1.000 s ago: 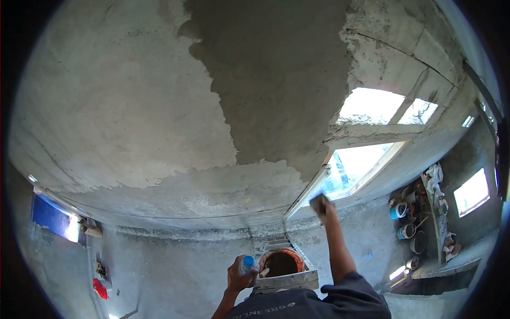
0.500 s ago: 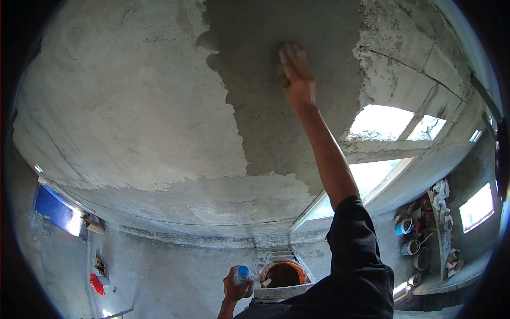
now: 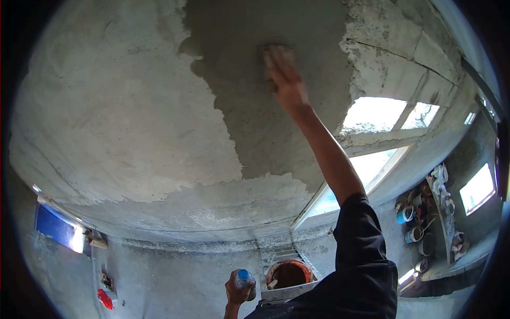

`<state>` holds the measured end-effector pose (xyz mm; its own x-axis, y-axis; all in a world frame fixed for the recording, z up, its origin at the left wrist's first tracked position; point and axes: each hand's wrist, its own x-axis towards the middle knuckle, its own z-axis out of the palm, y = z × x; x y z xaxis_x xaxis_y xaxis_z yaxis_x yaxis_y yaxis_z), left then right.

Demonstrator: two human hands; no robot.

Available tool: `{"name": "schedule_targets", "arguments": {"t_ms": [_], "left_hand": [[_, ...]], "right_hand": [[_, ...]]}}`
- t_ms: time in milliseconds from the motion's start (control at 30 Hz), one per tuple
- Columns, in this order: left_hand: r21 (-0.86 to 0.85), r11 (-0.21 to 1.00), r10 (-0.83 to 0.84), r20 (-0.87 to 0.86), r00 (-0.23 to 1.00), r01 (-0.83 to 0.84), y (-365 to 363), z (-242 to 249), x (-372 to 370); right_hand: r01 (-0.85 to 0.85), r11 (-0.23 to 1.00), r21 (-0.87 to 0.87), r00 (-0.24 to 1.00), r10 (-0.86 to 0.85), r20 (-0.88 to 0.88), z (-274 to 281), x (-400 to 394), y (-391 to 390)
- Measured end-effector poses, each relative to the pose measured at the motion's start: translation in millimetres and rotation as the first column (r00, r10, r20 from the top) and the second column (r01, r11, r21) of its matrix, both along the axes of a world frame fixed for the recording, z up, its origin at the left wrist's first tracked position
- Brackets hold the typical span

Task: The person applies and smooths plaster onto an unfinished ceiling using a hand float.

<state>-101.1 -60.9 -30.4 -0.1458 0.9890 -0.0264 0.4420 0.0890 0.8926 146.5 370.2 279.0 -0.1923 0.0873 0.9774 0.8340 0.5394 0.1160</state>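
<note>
My right hand [image 3: 284, 74] reaches up to a dark, damp plaster patch [image 3: 255, 122] on the wall. Its fingers lie long and close together, blurred by motion, over a dark, flat piece whose edge shows beside them; I cannot make out its kind. Low in the view, my left hand [image 3: 237, 290] is wrapped round a clear plastic bottle [image 3: 243, 279] with a blue cap. Just right of the bottle stands a bucket with an orange rim [image 3: 307, 272], holding dark grey-brown wet mix [image 3: 289, 275]. A pale handle-like piece [image 3: 272, 284] leans at its edge.
The bucket rests by a ladder-like frame [image 3: 279, 256]. Paler, dry plaster [image 3: 133, 117] borders the damp patch on the left. Window openings [image 3: 374, 114] lie to the right. Several buckets [image 3: 405, 214] stand by the right wall, and a red item [image 3: 105, 299] lies lower left.
My right hand has shifted a little to the left in view, still against the damp plaster. The whole view has tilted slightly. My left hand keeps hold of the bottle.
</note>
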Motion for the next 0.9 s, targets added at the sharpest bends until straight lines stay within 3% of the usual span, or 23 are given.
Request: {"name": "schedule_targets", "arguments": {"t_ms": [33,133,200,267,300,367,400,500,567,633,700,733,833,900], "left_hand": [[0.002,1.000,-0.013,0.006,1.000,0.013,2.6,1.3,0.4],[-0.003,1.000,-0.027,0.042,0.999,0.027,2.1,2.8,-0.4],[-0.010,1.000,-0.024,0.077,0.997,0.025,-2.2,0.0,-3.0],[-0.011,1.000,-0.006,0.048,0.999,0.006,-3.8,-4.7,-5.7],[-0.003,1.000,-0.006,0.053,0.999,0.006,-2.6,-8.4,-4.4],[-0.019,1.000,0.020,0.054,0.998,-0.019,-7.6,-12.6,-6.4],[-0.020,1.000,0.022,0.051,0.998,-0.021,-6.4,-11.5,-5.9],[-0.035,0.999,0.013,0.040,0.999,-0.012,-6.9,-3.9,-3.0],[0.001,1.000,-0.015,-0.019,1.000,0.015,-3.9,0.0,-1.4],[0.008,1.000,-0.017,-0.019,1.000,0.018,-2.6,-0.3,1.0],[0.024,0.999,-0.031,-0.019,0.999,0.032,-0.5,-1.6,3.1],[0.012,1.000,-0.028,0.001,1.000,0.028,-2.6,-1.9,3.3],[-0.006,1.000,-0.021,0.043,0.999,0.021,-2.7,-10.9,-0.2],[-0.031,0.999,-0.014,0.067,0.998,0.016,-9.0,-13.3,-2.2]], "right_hand": [[0.041,0.996,0.079,0.984,-0.054,0.171,1.9,2.4,8.6],[0.018,0.996,0.085,0.982,-0.033,0.184,-11.1,37.5,9.5],[0.099,0.986,-0.136,0.994,-0.105,-0.040,-38.8,60.3,-3.1],[0.241,0.965,-0.102,0.944,-0.257,-0.205,-57.8,76.6,-11.1],[0.241,0.966,-0.094,0.945,-0.256,-0.202,-53.8,76.8,-11.7],[0.179,0.984,0.001,0.898,-0.163,-0.409,-53.1,76.5,-15.2],[0.177,0.984,0.000,0.897,-0.162,-0.411,-41.0,72.3,-15.7],[0.037,0.998,0.050,0.897,-0.011,-0.442,-6.8,42.7,-12.9],[-0.370,0.918,-0.144,0.770,0.216,-0.601,0.5,14.1,-7.6],[-0.066,0.998,0.005,0.988,0.066,-0.139,-47.3,-36.2,10.9],[-0.241,0.911,-0.334,0.960,0.275,0.056,-72.2,-60.1,-20.8],[-0.240,0.912,-0.334,0.960,0.273,0.055,-74.8,-61.0,-31.0],[-0.376,0.899,-0.224,0.926,0.373,-0.056,-57.3,-53.7,-41.4],[-0.356,0.921,-0.156,0.876,0.272,-0.398,-31.6,-33.7,-29.6]]}}
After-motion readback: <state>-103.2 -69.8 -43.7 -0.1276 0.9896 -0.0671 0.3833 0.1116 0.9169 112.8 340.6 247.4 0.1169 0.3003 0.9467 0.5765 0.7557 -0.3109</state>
